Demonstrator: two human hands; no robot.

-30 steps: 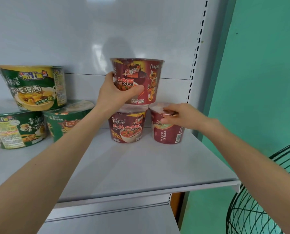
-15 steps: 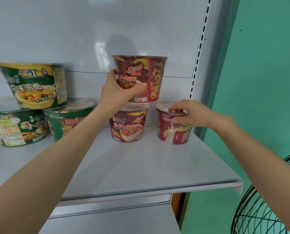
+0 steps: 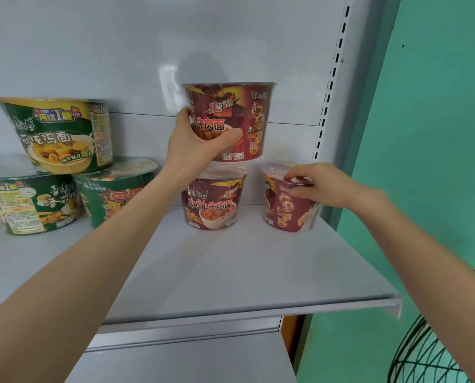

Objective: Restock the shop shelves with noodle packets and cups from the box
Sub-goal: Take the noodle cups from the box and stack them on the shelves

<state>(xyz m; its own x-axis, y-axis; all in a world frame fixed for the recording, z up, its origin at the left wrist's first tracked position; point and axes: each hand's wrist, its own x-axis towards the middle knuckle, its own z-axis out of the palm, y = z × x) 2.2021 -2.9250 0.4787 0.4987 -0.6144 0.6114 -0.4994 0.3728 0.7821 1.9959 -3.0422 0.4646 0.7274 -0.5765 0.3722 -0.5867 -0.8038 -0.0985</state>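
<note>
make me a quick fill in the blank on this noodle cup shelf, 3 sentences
1. The left hand grips the top red cup directly above a lower cup whose colour is ____.
2. The right hand holds the rim of the lone red cup, which stands near the ____ end of the shelf.
3. At the left, ____ green cups show, one stacked on the others.

Missing words: red; right; three.

The left forearm (image 3: 92, 258) and right forearm (image 3: 429, 261) are bare and slim, as are the left hand (image 3: 192, 145) and right hand (image 3: 322, 186), both with slender fingers
</note>
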